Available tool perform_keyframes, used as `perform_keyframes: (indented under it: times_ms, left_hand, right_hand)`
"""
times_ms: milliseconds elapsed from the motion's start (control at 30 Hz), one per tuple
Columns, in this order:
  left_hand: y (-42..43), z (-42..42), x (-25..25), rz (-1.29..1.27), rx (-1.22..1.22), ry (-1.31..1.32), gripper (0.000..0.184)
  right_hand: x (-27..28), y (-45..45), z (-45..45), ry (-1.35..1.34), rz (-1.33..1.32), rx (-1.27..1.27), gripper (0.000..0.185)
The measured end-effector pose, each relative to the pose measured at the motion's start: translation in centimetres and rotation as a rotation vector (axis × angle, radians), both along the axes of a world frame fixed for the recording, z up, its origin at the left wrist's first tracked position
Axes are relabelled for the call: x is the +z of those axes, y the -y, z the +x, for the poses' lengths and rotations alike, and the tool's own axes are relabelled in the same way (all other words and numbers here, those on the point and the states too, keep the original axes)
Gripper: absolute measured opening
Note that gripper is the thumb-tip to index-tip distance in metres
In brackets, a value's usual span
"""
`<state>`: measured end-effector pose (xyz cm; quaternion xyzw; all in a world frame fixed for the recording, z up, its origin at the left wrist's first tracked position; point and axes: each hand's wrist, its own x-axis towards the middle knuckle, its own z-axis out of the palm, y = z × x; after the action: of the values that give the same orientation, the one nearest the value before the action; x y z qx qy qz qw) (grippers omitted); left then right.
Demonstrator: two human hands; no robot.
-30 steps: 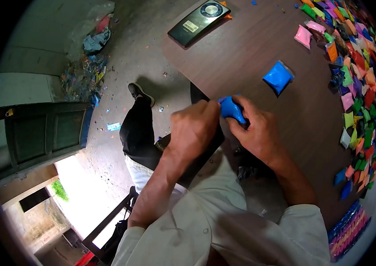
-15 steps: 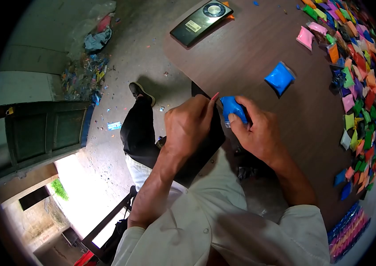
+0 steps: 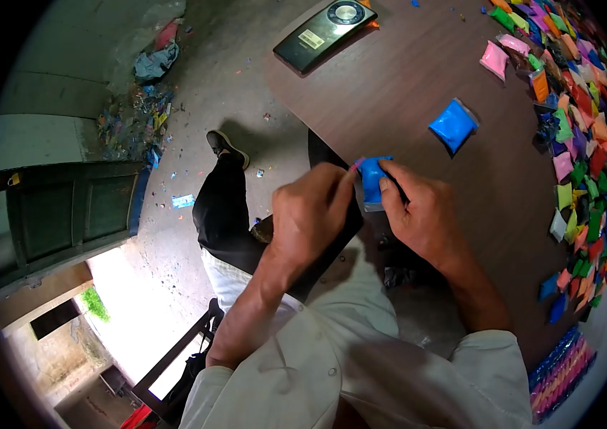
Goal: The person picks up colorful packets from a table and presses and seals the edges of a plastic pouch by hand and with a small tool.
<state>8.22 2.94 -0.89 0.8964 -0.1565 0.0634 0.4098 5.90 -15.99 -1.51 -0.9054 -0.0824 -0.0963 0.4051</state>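
In my right hand (image 3: 421, 211) is a small clear packet of blue clay (image 3: 373, 182), pinched between thumb and fingers. My left hand (image 3: 311, 211) is closed beside it, thumb and forefinger pinching a thin pink piece (image 3: 357, 164) at the packet's upper left corner. What that pink piece is, I cannot make out. Both hands are above my lap, just off the table's edge. Another blue clay packet (image 3: 453, 126) lies on the brown table (image 3: 389, 79), beyond my right hand.
A large heap of colourful packets (image 3: 589, 150) covers the table's right side, with pink packets (image 3: 494, 61) at its near edge. A dark phone-like device (image 3: 325, 34) lies at the far left corner. Plastic scraps (image 3: 135, 125) litter the floor by a green door (image 3: 67, 214).
My left hand has moved slightly right and down, bringing the pink piece against the blue packet. The packet now hangs straighter and flatter in my right hand.
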Motion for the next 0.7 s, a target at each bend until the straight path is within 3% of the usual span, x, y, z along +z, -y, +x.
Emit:
perform_keyframes:
  times_ms: [100, 200, 333, 433, 533, 700]
  left_hand:
    - [0.2, -1.3, -0.6, -0.089, -0.08, 0.008, 0.01]
    - [-0.1, -1.1, -1.4, 0.04, -0.025, 0.064, 0.009]
    - [-0.3, -0.7, -1.7, 0.017, 0.024, 0.071, 0.009]
    - [0.1, -1.6, -1.5, -0.042, -0.167, 0.161, 0.008]
    - [0.1, -1.1, -2.4, -0.036, -0.034, 0.028, 0.009]
    - [0.0, -1.0, -1.6, -0.04, 0.009, 0.065, 0.01]
  right_hand:
    - [-0.1, 0.1, 0.0, -0.002, 0.0, 0.0, 0.019]
    - [0.1, 0.1, -0.1, -0.01, -0.024, 0.008, 0.02]
    - [-0.1, 0.2, 0.1, 0.027, 0.011, 0.013, 0.022]
    - [0.0, 0.2, 0.0, -0.049, 0.017, 0.001, 0.022]
    - [0.3, 0.2, -0.1, -0.034, 0.004, 0.004, 0.022]
    - [-0.1, 0.3, 0.1, 0.033, 0.018, 0.023, 0.022]
